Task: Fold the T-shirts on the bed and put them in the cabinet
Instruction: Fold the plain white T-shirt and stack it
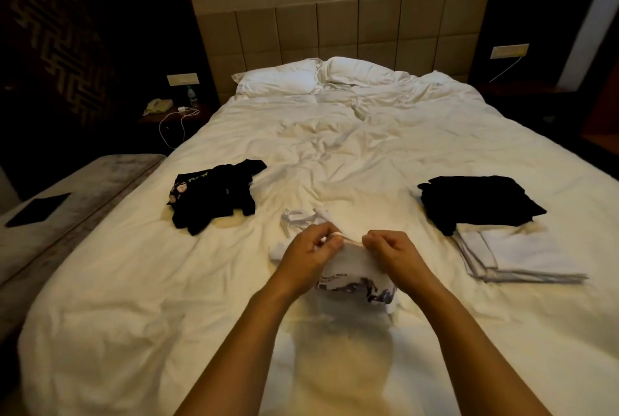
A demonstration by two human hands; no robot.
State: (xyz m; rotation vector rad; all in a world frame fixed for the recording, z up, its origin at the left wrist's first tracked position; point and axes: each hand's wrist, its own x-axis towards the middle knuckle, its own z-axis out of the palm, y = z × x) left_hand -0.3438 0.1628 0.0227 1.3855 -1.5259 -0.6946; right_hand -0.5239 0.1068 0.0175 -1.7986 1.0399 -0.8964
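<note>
Left hand point(310, 256), right hand point(393, 256) pinching white T-shirt point(355, 278) collar, hem seemingly nearest

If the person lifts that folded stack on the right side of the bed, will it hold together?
Probably not unless supported underneath. The folded black T-shirt lies skewed on the folded white T-shirts, so it could slide off. The cloth looks soft and thin, so the edges would likely droop. It seems light for its size.

White bed point(335, 147), white pillows point(278, 79). Beige panelled headboard point(338, 30). White T-shirt point(351, 276) with dark printed graphic. Black crumpled T-shirt point(214, 196) with pale print. Black folded T-shirt point(479, 199) on white folded ones point(516, 253).
</note>
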